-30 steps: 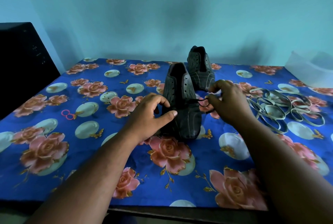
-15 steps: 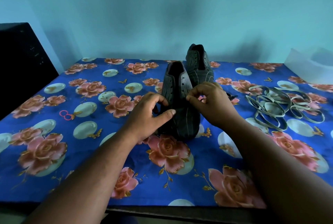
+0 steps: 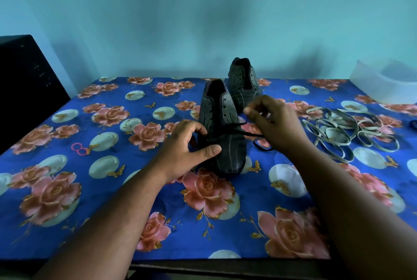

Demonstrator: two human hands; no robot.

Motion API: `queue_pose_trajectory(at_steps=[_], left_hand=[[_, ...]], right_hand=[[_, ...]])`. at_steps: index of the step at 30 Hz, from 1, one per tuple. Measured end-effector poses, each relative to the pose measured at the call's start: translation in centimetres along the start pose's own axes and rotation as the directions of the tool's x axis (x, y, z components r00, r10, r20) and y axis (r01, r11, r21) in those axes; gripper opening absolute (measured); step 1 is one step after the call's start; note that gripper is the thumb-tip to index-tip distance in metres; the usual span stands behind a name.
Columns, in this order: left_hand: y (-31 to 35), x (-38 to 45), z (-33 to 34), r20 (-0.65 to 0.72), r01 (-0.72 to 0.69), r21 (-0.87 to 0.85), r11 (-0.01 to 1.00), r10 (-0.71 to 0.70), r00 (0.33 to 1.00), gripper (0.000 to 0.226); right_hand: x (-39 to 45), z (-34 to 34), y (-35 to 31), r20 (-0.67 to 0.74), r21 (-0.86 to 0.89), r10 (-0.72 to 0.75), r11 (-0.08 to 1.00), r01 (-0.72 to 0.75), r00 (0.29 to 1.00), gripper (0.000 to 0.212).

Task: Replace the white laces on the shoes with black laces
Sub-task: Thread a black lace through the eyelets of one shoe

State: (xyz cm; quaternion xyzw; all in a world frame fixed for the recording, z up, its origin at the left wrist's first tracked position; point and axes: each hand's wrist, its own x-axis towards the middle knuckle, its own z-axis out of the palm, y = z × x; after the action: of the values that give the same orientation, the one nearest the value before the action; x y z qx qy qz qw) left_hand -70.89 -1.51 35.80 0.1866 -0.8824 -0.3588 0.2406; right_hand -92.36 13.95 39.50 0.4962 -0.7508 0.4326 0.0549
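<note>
On the far left I see a black box (image 3: 24,90) against the wall, and two small pink rings (image 3: 79,149) lying on the floral cloth (image 3: 67,189) that covers the worktop. Neither has moved since the earlier frames.

My left hand (image 3: 182,149) sits where it was half a second ago, at the near shoe (image 3: 222,131): the thumb is pressed against the toe side and the fingers curl in by the lower eyelets. I cannot tell whether they pinch the lace there or only steady the shoe, so I cannot tell the state of that grip.

The near shoe stands mid-worktop, toe toward me, its upper eyelets empty. The black lace (image 3: 246,132) crosses its lowest eyelets and runs out to the right, with a slack loop lying on the cloth beside the shoe. The far shoe (image 3: 244,81) stands just behind it, to the right, unlaced.

My right hand (image 3: 275,121) has changed most. Half a second ago it was over the shoe's tongue; now it has drawn away to the right and a little up, with its fingertips (image 3: 248,110) together, the grip clamped on the black lace.

Further right the white laces (image 3: 352,131) lie in a loose tangle on the cloth, as before. A pale tub (image 3: 383,83) stands at the far right corner.
</note>
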Motion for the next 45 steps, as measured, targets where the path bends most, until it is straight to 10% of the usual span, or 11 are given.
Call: queue_pose_trajectory(at_steps=[4,11,17,30,38,45], left_hand=[[-0.1,0.1,0.0,-0.005,0.008,-0.012,1.000,-0.008,1.000,0.058],[0.1,0.1,0.1,-0.003,0.007,-0.036,0.999,-0.007,1.000,0.054],[0.2,0.0,0.2,-0.019,-0.005,-0.033,0.999,0.004,1.000,0.056],[0.7,0.9,1.1,-0.157,-0.152,0.021,0.988,0.154,0.976,0.025],[1.1,1.0,1.6,-0.179,-0.147,0.016,0.989,0.147,0.973,0.004],[0.9,1.5,1.6,-0.157,-0.162,0.168,0.972,0.188,0.969,0.033]], right_hand=[[-0.7,1.5,-0.2,0.145,-0.100,-0.114,0.986,0.130,0.983,0.038],[-0.2,1.6,0.9,0.132,-0.162,-0.146,0.973,0.166,0.981,0.006],[0.9,0.3,2.0,-0.198,-0.209,0.004,0.977,-0.046,0.980,0.009],[-0.8,-0.1,-0.3,0.294,0.080,-0.152,0.988,0.134,0.944,0.019],[0.2,0.3,1.8,0.224,-0.100,-0.235,0.960,0.262,0.946,0.009],[-0.1,1.0,0.8,0.195,-0.233,-0.097,0.962,0.142,0.976,0.016]])
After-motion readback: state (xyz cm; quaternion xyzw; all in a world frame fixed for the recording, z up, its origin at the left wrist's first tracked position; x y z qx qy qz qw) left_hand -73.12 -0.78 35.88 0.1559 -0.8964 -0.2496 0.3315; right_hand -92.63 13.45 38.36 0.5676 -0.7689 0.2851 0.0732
